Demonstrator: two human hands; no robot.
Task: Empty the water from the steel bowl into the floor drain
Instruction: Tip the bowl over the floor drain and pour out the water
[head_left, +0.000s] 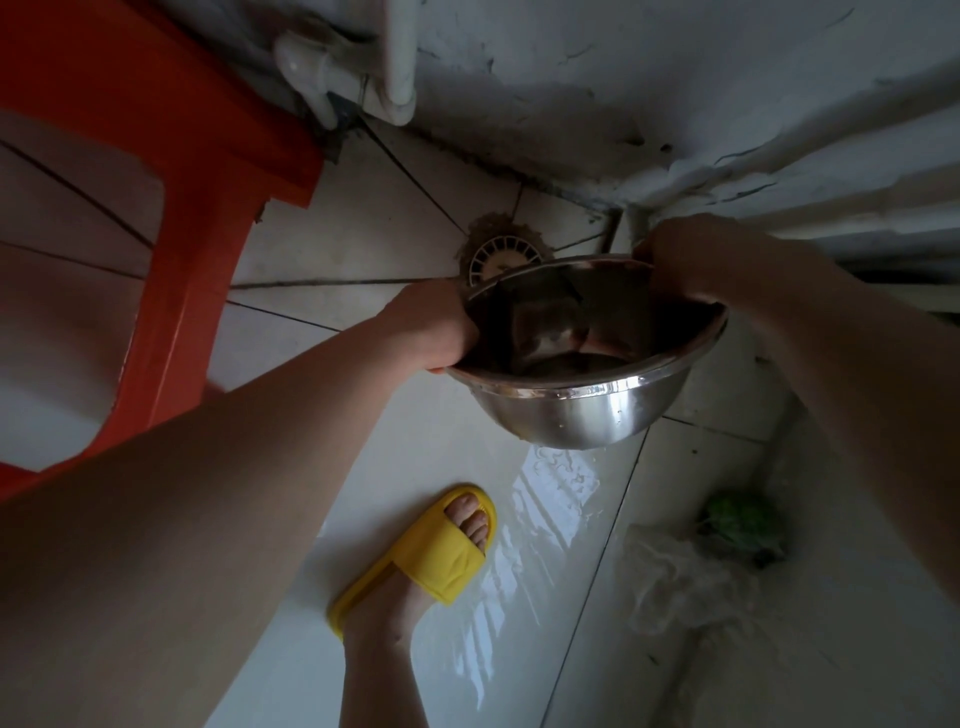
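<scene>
I hold a steel bowl (582, 410) in the air above the tiled floor. My left hand (434, 327) grips its left rim and my right hand (685, 257) grips its far right rim. The bowl is tipped away from me, toward the wall. Dark pieces, which I cannot identify, lie inside it. Just beyond the bowl's far rim sits the round white floor drain (501, 254), ringed with brown grime and partly hidden by the bowl. I cannot see any stream of water.
An orange plastic stool (197, 218) stands at the left. White pipes (353, 78) run down the cracked wall corner. My foot in a yellow slipper (431, 556) rests on wet, shiny tiles (545, 519). A plastic bag with something green (737, 525) lies at the right.
</scene>
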